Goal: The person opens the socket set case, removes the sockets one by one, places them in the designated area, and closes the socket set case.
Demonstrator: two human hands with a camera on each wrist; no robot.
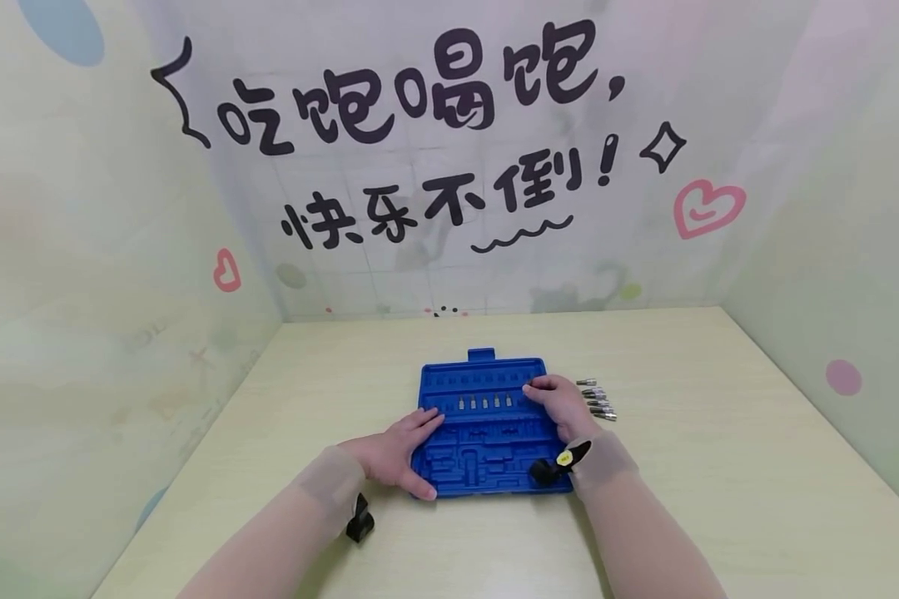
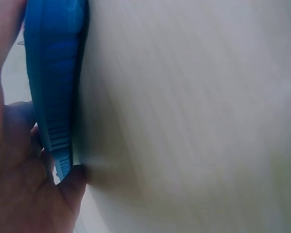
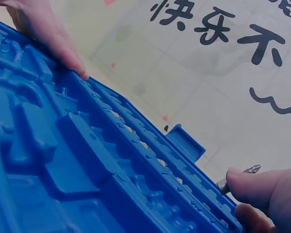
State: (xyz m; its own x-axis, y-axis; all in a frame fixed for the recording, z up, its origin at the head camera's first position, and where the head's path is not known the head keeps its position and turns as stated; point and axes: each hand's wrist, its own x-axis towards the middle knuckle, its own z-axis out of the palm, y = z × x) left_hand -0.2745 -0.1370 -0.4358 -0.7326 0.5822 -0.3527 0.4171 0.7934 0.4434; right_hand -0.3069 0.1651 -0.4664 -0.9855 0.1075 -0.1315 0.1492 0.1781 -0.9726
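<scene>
A blue plastic tool case [image 1: 449, 436], with moulded slots, lies opened flat on the table. My left hand [image 1: 393, 452] rests on its left edge, fingers stretched over the rim and thumb spread toward the near corner. At the case's upper right, my right hand [image 1: 565, 404] pinches a small metal bit socket [image 3: 252, 169] between thumb and fingers. Its cross-shaped tip sticks out past the thumb in the right wrist view. Several bit sockets [image 1: 484, 403] stand side by side in one row of slots. The left wrist view shows the case's side wall [image 2: 56, 82] against the palm.
To the right of the case, several loose bit sockets [image 1: 599, 403] lie on the pale wooden table [image 1: 719, 466], partly behind the right hand. A latch tab [image 1: 482, 354] juts from the case's far edge. Printed walls [image 1: 449, 274] enclose the table's back and sides.
</scene>
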